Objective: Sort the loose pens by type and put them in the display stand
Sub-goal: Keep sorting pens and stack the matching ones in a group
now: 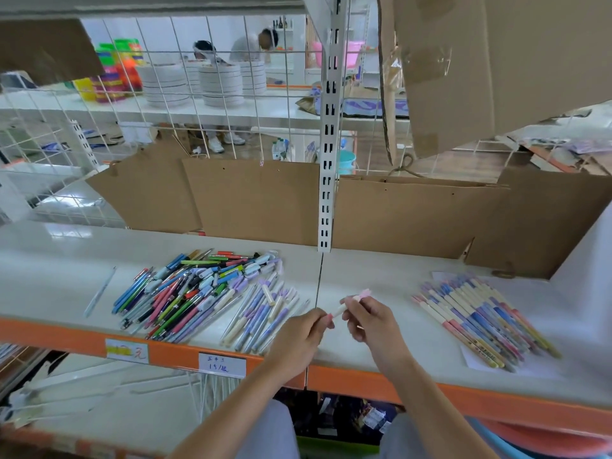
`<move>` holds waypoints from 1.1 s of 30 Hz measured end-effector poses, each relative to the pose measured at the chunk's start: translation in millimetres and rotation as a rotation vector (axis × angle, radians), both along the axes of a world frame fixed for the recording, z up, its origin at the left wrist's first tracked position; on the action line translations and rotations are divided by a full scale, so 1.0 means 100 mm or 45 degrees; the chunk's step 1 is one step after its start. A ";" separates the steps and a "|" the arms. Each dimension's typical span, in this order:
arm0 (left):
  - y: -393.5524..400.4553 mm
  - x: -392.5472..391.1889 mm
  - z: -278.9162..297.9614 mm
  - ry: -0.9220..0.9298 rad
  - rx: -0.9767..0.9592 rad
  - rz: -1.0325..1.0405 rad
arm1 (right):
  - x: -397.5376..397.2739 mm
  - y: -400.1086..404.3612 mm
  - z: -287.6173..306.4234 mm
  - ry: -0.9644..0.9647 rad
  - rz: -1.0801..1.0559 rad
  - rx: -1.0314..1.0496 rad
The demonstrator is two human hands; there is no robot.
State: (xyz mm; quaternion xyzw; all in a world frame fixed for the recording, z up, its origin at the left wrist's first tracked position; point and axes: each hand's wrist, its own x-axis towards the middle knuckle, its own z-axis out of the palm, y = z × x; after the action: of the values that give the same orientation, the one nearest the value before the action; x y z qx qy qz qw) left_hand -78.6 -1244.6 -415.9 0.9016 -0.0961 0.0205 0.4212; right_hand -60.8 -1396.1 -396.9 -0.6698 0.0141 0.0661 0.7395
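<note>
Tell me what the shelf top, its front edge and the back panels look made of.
Shelf top: smooth whitish board, faintly glossy, likely laminate. Front edge: orange painted metal, probably. Back panels: plain brown cardboard, matte, with cut edges and folds.

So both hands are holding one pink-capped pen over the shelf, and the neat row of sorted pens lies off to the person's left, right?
Not quite. The head view shows the neat row of sorted pens on the person's right; the mixed pile lies to the left. Both the left hand and right hand do hold one pink-capped pen over the shelf.

Glossy shelf top; matt cardboard; plastic pens.
</note>
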 end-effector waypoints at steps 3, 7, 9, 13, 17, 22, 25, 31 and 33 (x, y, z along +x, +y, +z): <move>-0.12 0.06 0.17 0.077 -0.086 0.036 | 0.00 0.05 0.07 -0.063 -0.083 -0.027; -0.25 0.08 0.27 0.261 -0.379 0.049 | 0.01 -0.01 0.15 -0.085 -0.049 -0.068; -0.32 0.03 0.25 0.439 -0.677 0.048 | 0.02 -0.07 0.17 -0.085 -0.033 -0.129; -0.50 0.00 0.16 0.455 -0.718 0.052 | 0.00 -0.16 0.09 -0.023 -0.077 -0.229; -0.63 0.09 0.08 0.251 -0.286 0.002 | -0.05 -0.28 -0.04 0.036 -0.061 -0.397; -0.58 0.09 -0.03 -0.114 0.224 -0.197 | 0.06 -0.71 0.17 -0.131 -0.188 -0.551; -0.47 0.15 -0.11 -0.255 0.479 -0.172 | 0.15 -0.99 0.29 -0.289 -0.105 -1.321; -0.39 0.14 -0.24 -0.369 0.509 -0.180 | 0.17 -1.27 0.05 -0.144 0.107 -2.080; -0.37 0.13 -0.27 -0.373 0.486 -0.169 | 0.16 -1.34 -0.02 -0.139 0.084 -2.067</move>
State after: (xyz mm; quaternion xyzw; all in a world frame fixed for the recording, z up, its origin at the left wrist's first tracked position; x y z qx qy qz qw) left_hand -65.7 -1281.1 -443.0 0.9440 -0.2174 0.1046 0.2251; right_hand -44.9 -1529.8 -398.9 -0.9995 0.0018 0.0241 0.0209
